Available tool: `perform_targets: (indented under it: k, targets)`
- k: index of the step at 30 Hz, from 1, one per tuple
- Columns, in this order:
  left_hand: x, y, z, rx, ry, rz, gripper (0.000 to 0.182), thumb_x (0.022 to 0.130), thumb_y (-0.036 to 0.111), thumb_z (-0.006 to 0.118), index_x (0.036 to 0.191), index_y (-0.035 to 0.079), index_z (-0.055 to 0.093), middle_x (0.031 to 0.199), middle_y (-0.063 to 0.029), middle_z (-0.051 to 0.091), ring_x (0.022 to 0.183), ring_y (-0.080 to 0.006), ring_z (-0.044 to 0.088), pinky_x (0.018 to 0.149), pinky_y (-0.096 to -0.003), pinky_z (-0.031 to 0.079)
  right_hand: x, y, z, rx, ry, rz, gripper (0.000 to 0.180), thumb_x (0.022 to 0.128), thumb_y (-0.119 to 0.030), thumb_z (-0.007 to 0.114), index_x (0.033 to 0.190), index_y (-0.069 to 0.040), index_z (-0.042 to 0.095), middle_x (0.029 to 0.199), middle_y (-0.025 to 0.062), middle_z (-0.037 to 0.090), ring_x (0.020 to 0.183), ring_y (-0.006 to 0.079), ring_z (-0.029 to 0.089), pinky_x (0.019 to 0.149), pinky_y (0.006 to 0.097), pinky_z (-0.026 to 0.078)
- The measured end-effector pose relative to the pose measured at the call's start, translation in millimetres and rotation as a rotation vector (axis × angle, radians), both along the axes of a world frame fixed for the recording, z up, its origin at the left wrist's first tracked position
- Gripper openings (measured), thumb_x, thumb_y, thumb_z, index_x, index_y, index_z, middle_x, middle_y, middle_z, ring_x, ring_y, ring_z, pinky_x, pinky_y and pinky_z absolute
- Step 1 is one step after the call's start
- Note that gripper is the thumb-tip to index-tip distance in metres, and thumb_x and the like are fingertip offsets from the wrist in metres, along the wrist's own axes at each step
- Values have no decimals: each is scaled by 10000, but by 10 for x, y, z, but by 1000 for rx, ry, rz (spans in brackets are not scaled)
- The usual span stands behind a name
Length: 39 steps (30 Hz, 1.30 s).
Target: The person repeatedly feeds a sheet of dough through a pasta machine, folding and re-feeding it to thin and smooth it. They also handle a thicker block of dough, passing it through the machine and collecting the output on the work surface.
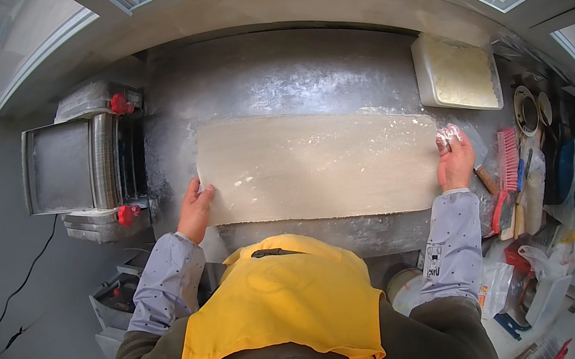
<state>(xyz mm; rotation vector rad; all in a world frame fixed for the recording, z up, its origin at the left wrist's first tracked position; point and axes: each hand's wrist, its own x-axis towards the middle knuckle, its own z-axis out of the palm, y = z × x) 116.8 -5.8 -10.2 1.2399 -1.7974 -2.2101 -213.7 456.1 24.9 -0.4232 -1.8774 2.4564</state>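
Note:
A wide, flat sheet of dough [318, 167] lies across the metal worktop, with loose flour scattered on its upper right part. My left hand [195, 209] is at the sheet's lower left edge, thumb and fingers on the dough's rim. At the upper right corner of the sheet is my right hand [456, 157], its fingers curled and whitened with flour; whether it grips the dough or holds flour cannot be told. A scraper with a wooden handle [486, 180] lies just right of that hand. Above it stands a white plastic tub of flour [467, 75].
A dough sheeter [106, 162] with metal rollers and red knobs stands at the left end of the worktop [312, 74]. On the right are a pink-bristled brush [508, 161], rolls of tape and plastic bags. A round tub [406, 290] sits below my right forearm. Windows border the back.

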Motion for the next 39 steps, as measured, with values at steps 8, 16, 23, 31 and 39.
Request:
perform_targets:
  k: [8,16,23,31,39]
  targets:
    - [105,-68,-109,7,-75,-6,356,1144,373,517,1428,173,597,1113,37,686,981,-100,606,884,-268,470,848,391,-360,189,-212,3,271,1086,-5,536,1325,78,636,1098,147,741,897,214,743,798,366,664]
    - [81,-62,-104,82,-149,87,516,1175,499,405,1514,143,563,1286,-63,750,1114,-179,704,947,-313,508,1476,-2151,7,198,-40,940,247,1045,-4,542,1204,61,719,1032,127,771,966,197,759,856,339,629]
    - [179,-51,-214,156,-119,177,581,1170,556,386,1519,141,593,1276,-88,740,1056,-136,660,884,-289,479,1319,-2607,-110,544,279,1313,269,1045,-35,544,1207,55,739,992,143,790,944,179,763,857,345,612]
    - [199,-77,-293,117,-55,135,508,1141,486,504,1514,154,591,1395,11,679,1161,-128,634,969,-310,458,918,-1029,-170,292,-122,522,288,1066,-65,556,1255,64,732,1083,98,782,927,175,746,837,340,601]
    - [237,-137,-281,62,-15,-8,356,1102,298,607,1387,86,635,1216,2,704,1100,-112,649,897,-271,476,942,180,-230,426,-100,200,320,1034,-34,547,1306,77,676,1009,98,776,879,191,757,797,348,620]
